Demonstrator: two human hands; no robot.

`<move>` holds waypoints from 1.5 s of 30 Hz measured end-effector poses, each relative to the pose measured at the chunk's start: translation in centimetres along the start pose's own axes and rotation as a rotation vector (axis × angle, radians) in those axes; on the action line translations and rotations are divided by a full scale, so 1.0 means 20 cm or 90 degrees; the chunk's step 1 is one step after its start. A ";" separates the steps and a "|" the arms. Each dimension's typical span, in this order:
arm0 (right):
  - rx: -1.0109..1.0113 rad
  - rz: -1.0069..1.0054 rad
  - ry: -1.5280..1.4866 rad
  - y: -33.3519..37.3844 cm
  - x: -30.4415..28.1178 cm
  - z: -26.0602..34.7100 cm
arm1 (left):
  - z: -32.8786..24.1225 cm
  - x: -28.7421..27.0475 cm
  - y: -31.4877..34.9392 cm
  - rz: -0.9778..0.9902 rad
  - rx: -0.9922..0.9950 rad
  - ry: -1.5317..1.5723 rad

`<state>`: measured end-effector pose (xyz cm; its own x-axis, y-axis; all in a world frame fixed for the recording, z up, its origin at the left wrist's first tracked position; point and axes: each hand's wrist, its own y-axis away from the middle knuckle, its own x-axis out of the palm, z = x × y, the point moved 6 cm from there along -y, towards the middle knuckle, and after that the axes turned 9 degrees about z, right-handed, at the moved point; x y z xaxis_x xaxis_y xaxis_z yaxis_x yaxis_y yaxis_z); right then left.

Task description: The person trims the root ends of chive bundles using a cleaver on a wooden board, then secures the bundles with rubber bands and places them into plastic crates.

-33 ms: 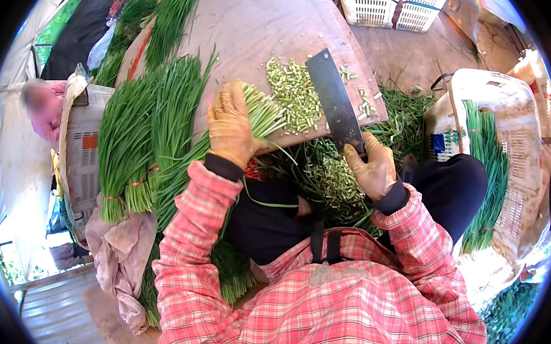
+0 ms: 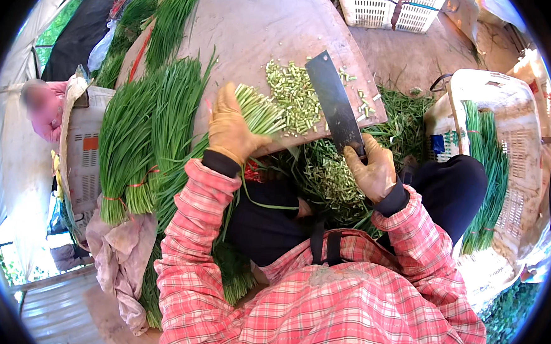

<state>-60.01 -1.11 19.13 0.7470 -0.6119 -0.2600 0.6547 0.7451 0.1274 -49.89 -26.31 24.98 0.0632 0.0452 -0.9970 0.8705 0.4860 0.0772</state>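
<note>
My left hand (image 2: 233,127), in a tan glove, is wrapped round a bunch of garlic chives (image 2: 258,110) at the board's near edge. Its thumb points out toward the right, and the cut pale ends face right. My right hand (image 2: 373,169), also gloved, grips a cleaver (image 2: 336,100) by its handle. The dark, wide blade lies across the board's right corner, apart from the bunch. Short cut stem pieces (image 2: 295,97) are heaped between the bunch and the blade. Beside my left hand lie several banded chive bunches (image 2: 156,125).
The wooden board (image 2: 252,27) stretches away in front. Trimmings (image 2: 334,181) pile up below its near edge. A white crate (image 2: 479,89) with chive bundles stands at right, another crate (image 2: 390,13) at the back. A cloth (image 2: 122,245) hangs at left; a person (image 2: 47,110) is farther off.
My left hand has shifted very slightly, its thumb now stretched farther right. The long loose leaf that trailed past the thumb no longer shows there. The cleaver stays nearly in place.
</note>
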 end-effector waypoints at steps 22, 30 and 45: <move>-0.223 0.103 0.335 0.04 0.30 0.22 | -0.01 0.03 -0.07 0.173 -0.091 -0.030; -0.195 0.141 0.431 -0.03 0.40 0.23 | 0.05 0.08 -0.09 0.217 -0.077 0.028; -0.436 0.062 0.574 -0.40 0.59 0.20 | -0.01 0.03 -0.13 0.233 -0.104 0.042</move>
<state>-55.93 -15.38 18.76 0.2550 -0.3355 -0.9069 0.1911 0.9369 -0.2929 -52.24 -27.38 24.14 0.3185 0.2935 -0.9013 0.7076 0.5591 0.4321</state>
